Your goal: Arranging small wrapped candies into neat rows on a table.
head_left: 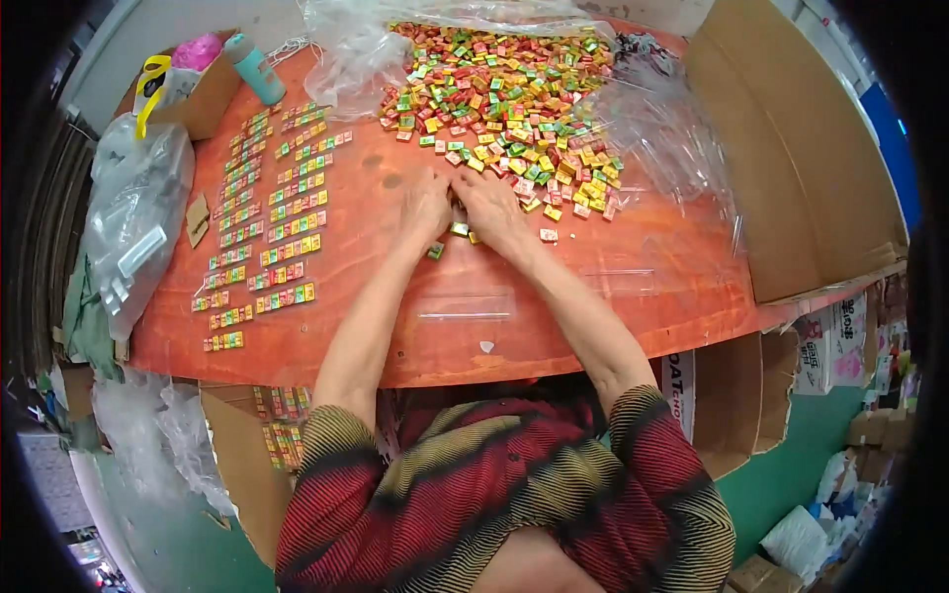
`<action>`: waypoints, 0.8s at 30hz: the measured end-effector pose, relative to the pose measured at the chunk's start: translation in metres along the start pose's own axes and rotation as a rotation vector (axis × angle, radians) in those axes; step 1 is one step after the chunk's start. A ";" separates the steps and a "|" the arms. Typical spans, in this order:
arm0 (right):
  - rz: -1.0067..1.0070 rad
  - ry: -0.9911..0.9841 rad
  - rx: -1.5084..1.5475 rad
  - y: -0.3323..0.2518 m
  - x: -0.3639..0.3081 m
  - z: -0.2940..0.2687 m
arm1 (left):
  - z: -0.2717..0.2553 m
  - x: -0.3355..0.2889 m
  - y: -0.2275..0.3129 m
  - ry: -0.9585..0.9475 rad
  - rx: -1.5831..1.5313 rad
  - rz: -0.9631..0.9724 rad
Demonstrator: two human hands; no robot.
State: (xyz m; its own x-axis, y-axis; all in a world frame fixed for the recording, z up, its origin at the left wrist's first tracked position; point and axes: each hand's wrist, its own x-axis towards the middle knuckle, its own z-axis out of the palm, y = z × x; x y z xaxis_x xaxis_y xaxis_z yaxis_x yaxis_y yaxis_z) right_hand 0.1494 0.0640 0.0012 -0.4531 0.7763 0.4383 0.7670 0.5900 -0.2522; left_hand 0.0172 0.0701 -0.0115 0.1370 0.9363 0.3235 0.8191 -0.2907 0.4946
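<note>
Orange table point(633, 277) bears a candy pile point(504, 94) within reach; filled strips point(282, 227) lie in rows leftward (kept apart). Left hand point(425, 210) and right hand point(491, 210) meet, fingers pinching loose candies point(460, 229) at the pile's near edge.

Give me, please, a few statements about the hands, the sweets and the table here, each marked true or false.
1. Both hands, left hand and right hand, rest at the near edge of the pile of wrapped sweets. True.
2. The table is blue. False: it is orange-red.
3. Filled strips of sweets lie in rows to the left of the hands. True.
4. A teal bottle stands at the table's near edge. False: it lies at the far left, beside a cardboard box.
</note>
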 end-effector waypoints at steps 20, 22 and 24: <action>0.158 0.048 0.005 -0.035 -0.035 0.008 | -0.033 -0.091 0.015 0.067 -0.015 -0.074; 0.175 0.044 -0.014 -0.034 -0.028 0.007 | -0.039 -0.082 0.005 0.120 -0.006 -0.136; 0.205 0.025 -0.010 -0.028 -0.016 0.008 | -0.039 -0.066 -0.005 0.075 -0.030 -0.124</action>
State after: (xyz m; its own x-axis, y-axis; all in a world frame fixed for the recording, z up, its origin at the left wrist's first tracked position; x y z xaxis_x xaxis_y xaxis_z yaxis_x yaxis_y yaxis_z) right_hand 0.1320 0.0369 -0.0056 -0.2756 0.8740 0.4003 0.8464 0.4180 -0.3300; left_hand -0.0173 0.0021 -0.0040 -0.0071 0.9482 0.3175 0.8097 -0.1809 0.5583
